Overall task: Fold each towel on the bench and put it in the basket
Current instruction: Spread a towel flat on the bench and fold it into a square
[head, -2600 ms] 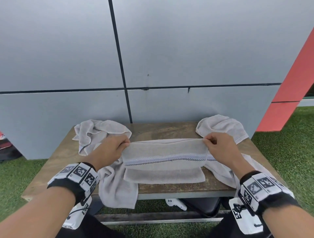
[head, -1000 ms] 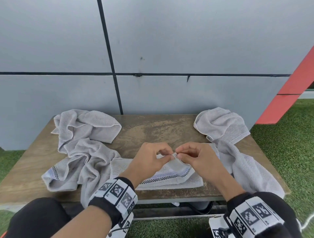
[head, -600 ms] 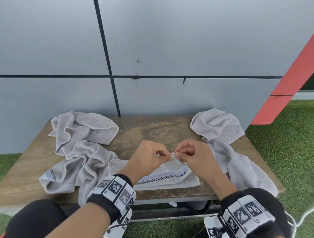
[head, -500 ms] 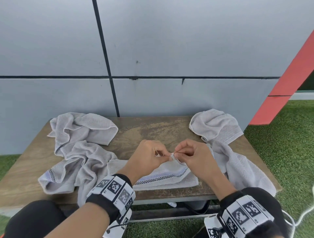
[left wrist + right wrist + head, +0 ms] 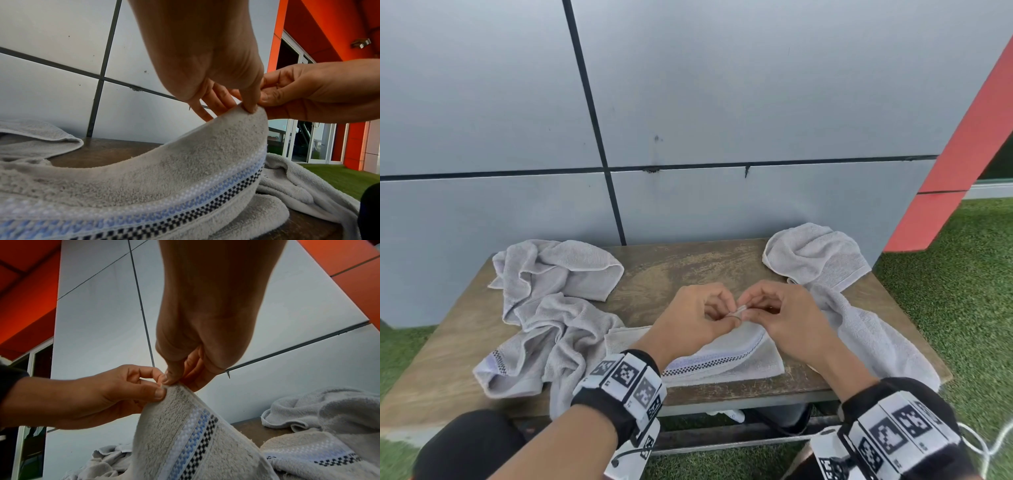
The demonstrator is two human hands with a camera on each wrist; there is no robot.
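Both the left hand (image 5: pixel 693 318) and the right hand (image 5: pixel 786 317) pinch one corner of the half-folded striped towel (image 5: pixel 722 359) at the tabletop's (image 5: pixel 688 263) 6 o'clock edge with fingers together; next, I think, lay it down flat.

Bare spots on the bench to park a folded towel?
One patch: bare bench at back centre, between the left towel heap and right towel heap. Also the left front corner. Front centre is crowded: both hands pinch the striped towel.

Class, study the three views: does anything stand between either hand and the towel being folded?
Nothing visible does. The left hand and right hand both pinch the striped towel at its raised edge directly.
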